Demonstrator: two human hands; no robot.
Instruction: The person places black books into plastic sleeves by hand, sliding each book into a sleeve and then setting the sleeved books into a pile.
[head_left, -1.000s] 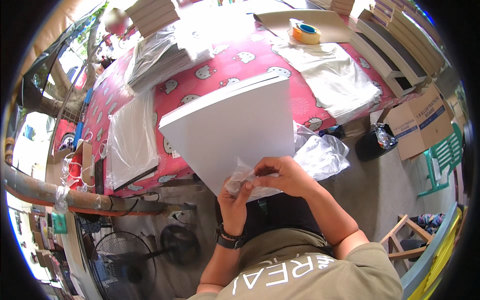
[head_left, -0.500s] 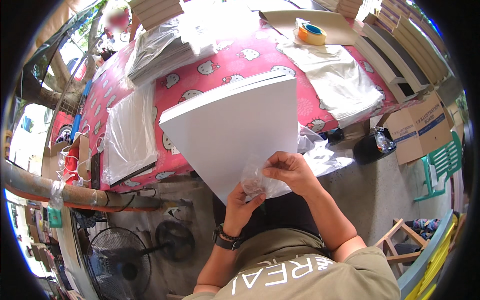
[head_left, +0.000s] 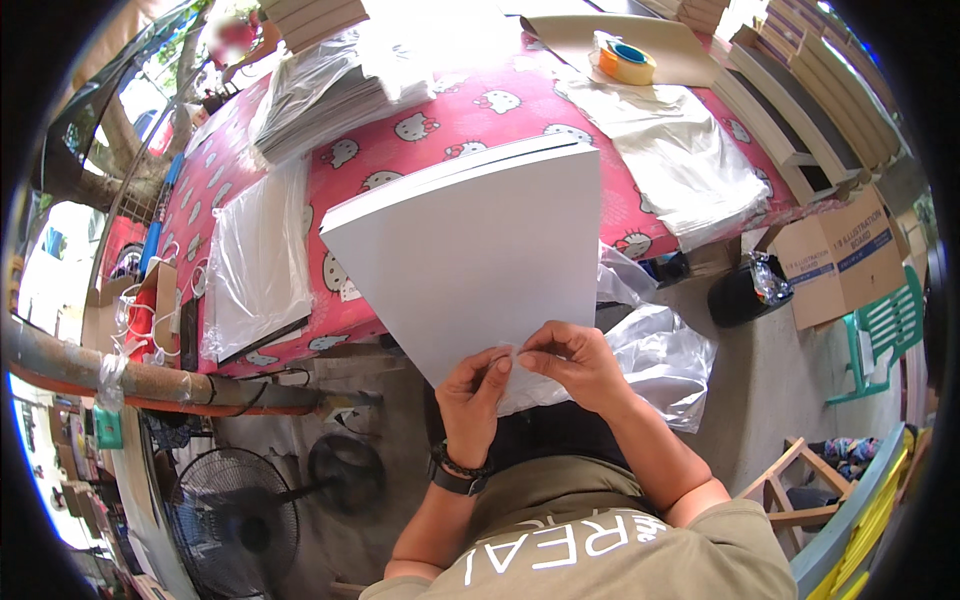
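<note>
A thick stack of white boards reaches from the pink table's near edge toward my body. At its near end, my left hand and my right hand meet, fingertips almost touching. Both hands pinch the edge of a clear plastic bag, whose loose, crumpled part hangs to the right of the boards. A dark watch and a beaded bracelet are on my left wrist.
On the pink patterned tablecloth lie a wrapped pile of sheets, plastic-covered boards, flat plastic bags and a tape roll. A standing fan is at lower left, a cardboard box at right.
My hands have come closer together, the left moving up and the right slightly down. The clear plastic has shifted from between them and spreads lower at the right.
</note>
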